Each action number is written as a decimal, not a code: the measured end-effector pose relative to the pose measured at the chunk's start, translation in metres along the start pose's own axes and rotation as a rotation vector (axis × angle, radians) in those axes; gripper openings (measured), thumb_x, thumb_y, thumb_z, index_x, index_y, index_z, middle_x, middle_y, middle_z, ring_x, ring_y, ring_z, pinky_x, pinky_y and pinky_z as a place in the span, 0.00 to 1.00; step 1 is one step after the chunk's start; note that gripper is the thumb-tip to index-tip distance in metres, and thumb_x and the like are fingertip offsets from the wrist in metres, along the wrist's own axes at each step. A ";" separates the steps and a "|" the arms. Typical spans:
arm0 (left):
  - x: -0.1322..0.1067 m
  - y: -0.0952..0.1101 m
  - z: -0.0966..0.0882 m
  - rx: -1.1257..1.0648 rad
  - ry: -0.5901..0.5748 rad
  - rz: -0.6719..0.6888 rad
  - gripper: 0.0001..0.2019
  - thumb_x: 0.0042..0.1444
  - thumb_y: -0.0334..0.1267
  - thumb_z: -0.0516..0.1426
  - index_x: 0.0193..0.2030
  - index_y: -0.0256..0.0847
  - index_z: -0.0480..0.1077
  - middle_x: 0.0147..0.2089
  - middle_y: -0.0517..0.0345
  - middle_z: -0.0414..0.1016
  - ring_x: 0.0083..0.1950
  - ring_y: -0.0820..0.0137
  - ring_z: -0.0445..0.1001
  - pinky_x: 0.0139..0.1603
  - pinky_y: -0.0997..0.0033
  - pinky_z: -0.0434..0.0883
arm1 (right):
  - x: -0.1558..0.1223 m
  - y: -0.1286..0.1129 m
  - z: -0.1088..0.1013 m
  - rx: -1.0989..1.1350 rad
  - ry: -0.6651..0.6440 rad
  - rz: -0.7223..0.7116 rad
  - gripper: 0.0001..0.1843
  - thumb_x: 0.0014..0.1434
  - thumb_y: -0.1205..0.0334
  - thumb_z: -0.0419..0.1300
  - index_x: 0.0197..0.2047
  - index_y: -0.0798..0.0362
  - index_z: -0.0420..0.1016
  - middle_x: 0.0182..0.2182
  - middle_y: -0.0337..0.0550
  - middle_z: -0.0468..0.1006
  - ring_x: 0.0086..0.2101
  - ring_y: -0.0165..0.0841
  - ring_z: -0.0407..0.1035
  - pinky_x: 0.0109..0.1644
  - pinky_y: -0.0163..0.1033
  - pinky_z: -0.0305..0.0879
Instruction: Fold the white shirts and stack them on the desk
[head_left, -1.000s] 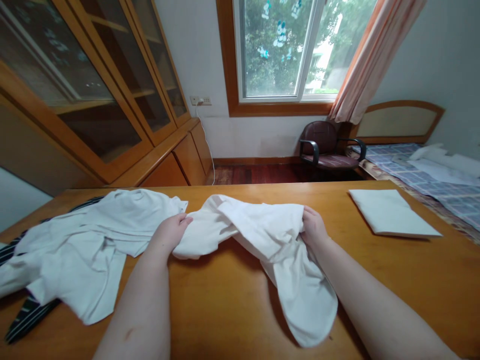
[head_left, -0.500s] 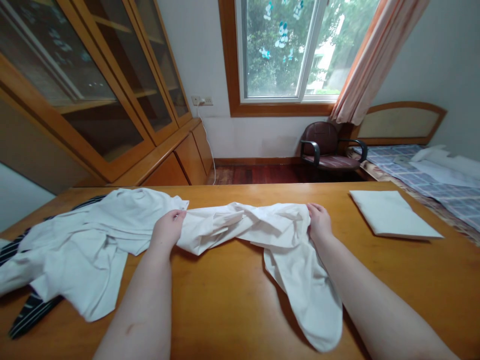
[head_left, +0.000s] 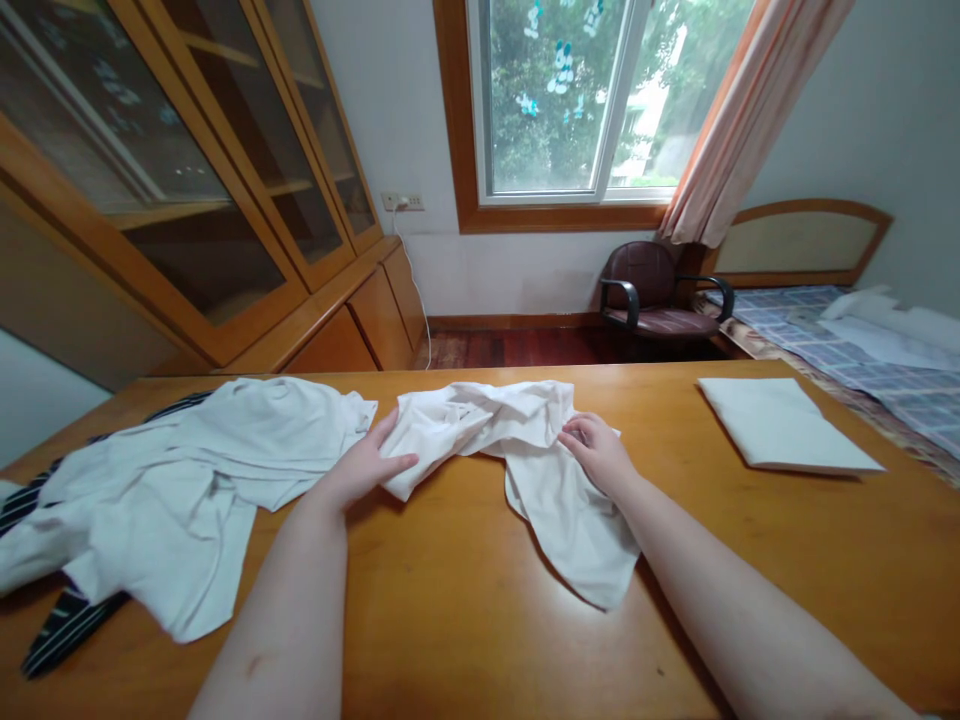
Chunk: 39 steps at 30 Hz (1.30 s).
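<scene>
A crumpled white garment (head_left: 517, 415) lies twisted across the middle of the wooden table, one long end trailing toward me on the right. Its exact kind does not show. At the garment's left end is my left hand (head_left: 364, 462), open, thumb spread from the fingers and touching the fabric. My right hand (head_left: 600, 455) has its fingers closed at the right end, pinching the cloth near its upper edge. Left of my hands, a pile of white clothing (head_left: 187, 470) rests over a dark striped garment (head_left: 67, 625).
A folded white cloth (head_left: 784, 425) lies flat on the table's right side. The wooden table (head_left: 450, 620) extends beneath everything. Beyond its far edge stand a glass-fronted cabinet (head_left: 300, 270), a maroon armchair (head_left: 652, 290) and a bed (head_left: 795, 300).
My right hand has moved left, and the garment between my hands has become shorter and more bunched. My left hand has shifted slightly right and its grip has opened. The trailing end has drawn back.
</scene>
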<state>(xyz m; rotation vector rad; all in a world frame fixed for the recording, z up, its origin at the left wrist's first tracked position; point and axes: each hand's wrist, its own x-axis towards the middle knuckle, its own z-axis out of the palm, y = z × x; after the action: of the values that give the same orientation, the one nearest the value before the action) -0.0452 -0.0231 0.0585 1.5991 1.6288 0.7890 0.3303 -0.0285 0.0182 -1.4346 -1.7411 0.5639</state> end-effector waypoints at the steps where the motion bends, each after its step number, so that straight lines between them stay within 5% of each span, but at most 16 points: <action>1: 0.001 -0.002 0.002 0.042 -0.030 -0.002 0.50 0.34 0.49 0.67 0.67 0.41 0.54 0.67 0.46 0.57 0.65 0.53 0.58 0.64 0.59 0.56 | 0.000 -0.001 0.001 0.002 -0.003 0.035 0.16 0.54 0.48 0.59 0.31 0.54 0.76 0.35 0.47 0.75 0.38 0.37 0.69 0.45 0.42 0.62; 6: 0.001 -0.002 0.015 0.042 -0.131 0.088 0.47 0.37 0.47 0.66 0.66 0.42 0.56 0.65 0.48 0.59 0.64 0.54 0.61 0.62 0.62 0.59 | -0.003 -0.004 0.006 0.206 0.002 0.142 0.14 0.50 0.50 0.61 0.29 0.53 0.77 0.30 0.42 0.76 0.32 0.34 0.68 0.39 0.39 0.62; 11: 0.002 0.005 0.020 -0.101 -0.071 0.108 0.39 0.45 0.50 0.61 0.64 0.37 0.59 0.64 0.46 0.62 0.62 0.56 0.63 0.61 0.60 0.61 | -0.004 0.000 0.004 0.428 0.170 0.248 0.14 0.50 0.50 0.61 0.29 0.53 0.76 0.25 0.39 0.75 0.26 0.29 0.64 0.33 0.35 0.60; 14: 0.003 0.007 0.018 -0.207 -0.040 0.098 0.40 0.45 0.52 0.61 0.64 0.35 0.58 0.61 0.43 0.65 0.59 0.55 0.67 0.56 0.59 0.66 | -0.004 0.003 0.000 0.491 0.020 0.214 0.19 0.53 0.46 0.57 0.24 0.54 0.72 0.20 0.37 0.71 0.22 0.28 0.61 0.29 0.34 0.57; 17: 0.004 0.007 0.021 -0.235 -0.036 0.099 0.39 0.45 0.53 0.61 0.62 0.36 0.59 0.60 0.43 0.67 0.57 0.55 0.68 0.54 0.60 0.68 | -0.004 0.001 0.001 0.302 -0.191 0.137 0.21 0.52 0.45 0.58 0.20 0.54 0.69 0.17 0.35 0.67 0.23 0.28 0.61 0.29 0.34 0.55; 20: 0.004 0.006 0.031 -0.215 -0.036 0.119 0.35 0.47 0.52 0.60 0.60 0.36 0.61 0.60 0.42 0.66 0.58 0.56 0.67 0.55 0.60 0.66 | -0.005 -0.006 0.007 0.133 -0.234 0.194 0.22 0.51 0.44 0.58 0.19 0.53 0.69 0.15 0.32 0.62 0.21 0.27 0.58 0.25 0.34 0.50; 26: 0.002 0.009 0.048 -0.093 -0.080 0.159 0.30 0.49 0.51 0.58 0.57 0.39 0.64 0.60 0.47 0.66 0.59 0.59 0.66 0.58 0.62 0.64 | -0.006 -0.010 0.015 0.350 -0.041 0.348 0.20 0.51 0.48 0.58 0.17 0.53 0.67 0.15 0.34 0.64 0.20 0.27 0.58 0.25 0.33 0.53; 30: 0.008 0.008 0.038 -0.168 0.155 0.154 0.30 0.48 0.52 0.58 0.55 0.37 0.63 0.54 0.47 0.72 0.54 0.60 0.71 0.54 0.62 0.68 | 0.001 0.004 0.012 0.769 0.260 0.464 0.15 0.49 0.49 0.61 0.24 0.53 0.70 0.14 0.34 0.65 0.17 0.26 0.58 0.19 0.32 0.54; 33: 0.013 0.005 0.025 -0.301 0.335 0.121 0.30 0.48 0.53 0.57 0.54 0.38 0.62 0.51 0.48 0.74 0.51 0.61 0.73 0.50 0.64 0.70 | 0.011 0.020 0.005 1.057 0.468 0.426 0.11 0.49 0.54 0.61 0.30 0.52 0.69 0.22 0.36 0.73 0.23 0.28 0.68 0.27 0.33 0.66; 36: 0.016 0.003 0.017 -0.428 0.434 0.139 0.28 0.48 0.52 0.58 0.53 0.39 0.63 0.51 0.48 0.74 0.51 0.63 0.73 0.49 0.65 0.70 | 0.022 0.032 -0.003 1.246 0.538 0.422 0.06 0.51 0.59 0.59 0.29 0.51 0.65 0.23 0.34 0.73 0.28 0.28 0.71 0.36 0.36 0.72; 39: 0.018 0.002 0.016 -0.535 0.460 0.147 0.28 0.46 0.50 0.60 0.52 0.39 0.64 0.50 0.49 0.75 0.49 0.63 0.74 0.48 0.65 0.71 | 0.027 0.039 -0.008 1.331 0.526 0.495 0.05 0.52 0.65 0.58 0.27 0.51 0.64 0.21 0.34 0.72 0.27 0.27 0.71 0.33 0.31 0.72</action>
<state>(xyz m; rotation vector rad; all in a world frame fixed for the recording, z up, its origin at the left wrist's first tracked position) -0.0302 -0.0059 0.0499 1.2100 1.4258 1.6103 0.3593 0.0067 0.0011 -0.8313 -0.3136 1.1621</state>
